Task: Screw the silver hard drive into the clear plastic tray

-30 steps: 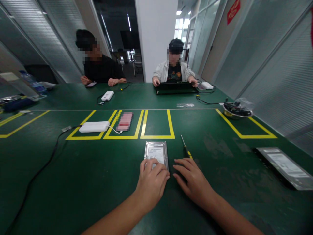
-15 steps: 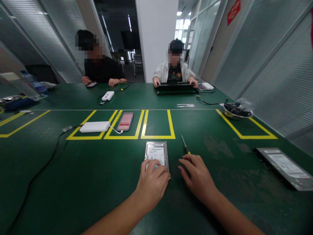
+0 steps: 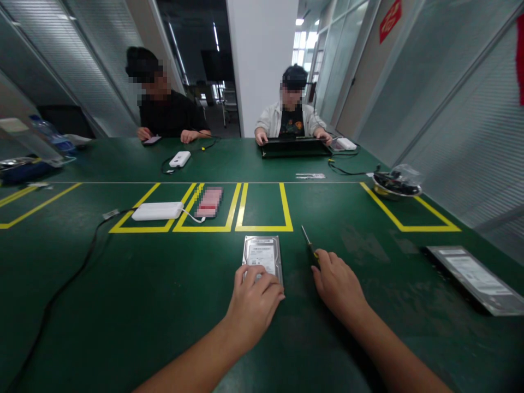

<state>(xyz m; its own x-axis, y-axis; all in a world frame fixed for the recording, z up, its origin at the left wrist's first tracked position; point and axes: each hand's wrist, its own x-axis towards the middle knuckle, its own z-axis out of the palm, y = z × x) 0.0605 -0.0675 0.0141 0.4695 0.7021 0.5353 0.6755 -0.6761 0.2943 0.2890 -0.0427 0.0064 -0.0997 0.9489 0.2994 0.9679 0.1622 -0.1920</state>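
1. You sit at a green table (image 3: pixel 172 305), your left hand (image 3: pixel 251 308) partly curled across the near end of a hard drive (image 3: pixel 262 254), holding it.
2. The drive lies flat before you, label up, just short of the yellow tape (image 3: pixel 264 228).
3. Your right hand (image 3: pixel 338 281) bends its fingers over the handle of a screwdriver (image 3: pixel 308 244) right of the drive; whether they grip it, you cannot tell.
4. Farther right lies a labelled metal case (image 3: pixel 477 278); opposite, a person in a light jacket (image 3: pixel 270 120) holds a black panel (image 3: pixel 295 148).
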